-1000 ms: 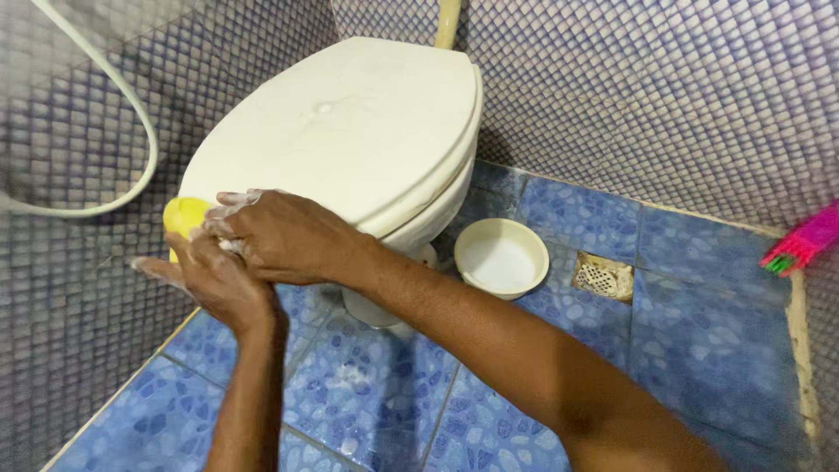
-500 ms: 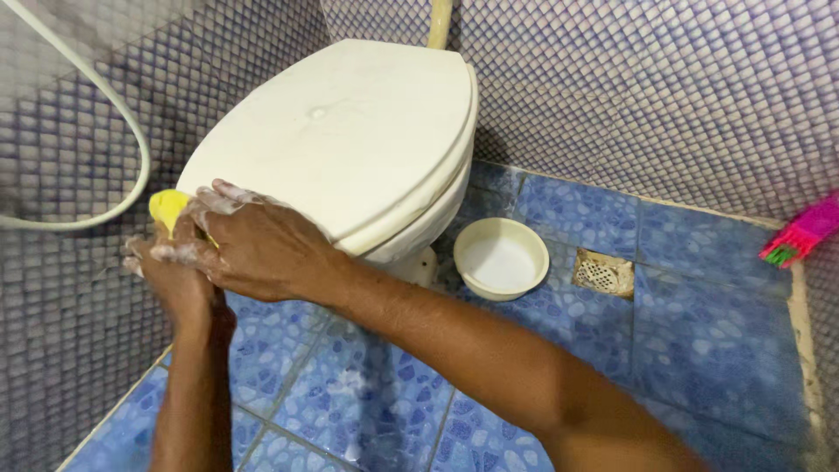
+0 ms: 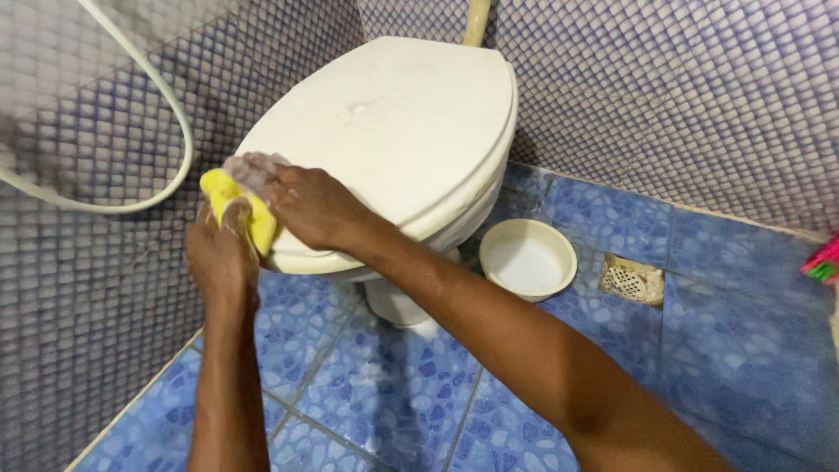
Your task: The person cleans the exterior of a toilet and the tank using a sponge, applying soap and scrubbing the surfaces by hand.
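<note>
Both soapy hands, left hand [image 3: 220, 258] and right hand [image 3: 308, 205], squeeze the soft yellow sponge [image 3: 238, 212] at the front edge of the closed white plastic toilet lid [image 3: 393, 131], where firm, even rubbing should work best.

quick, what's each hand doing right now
left hand: closed on the yellow sponge, holding it from below.
right hand: soapy, fingers curled over the same sponge, at the toilet rim.
</note>
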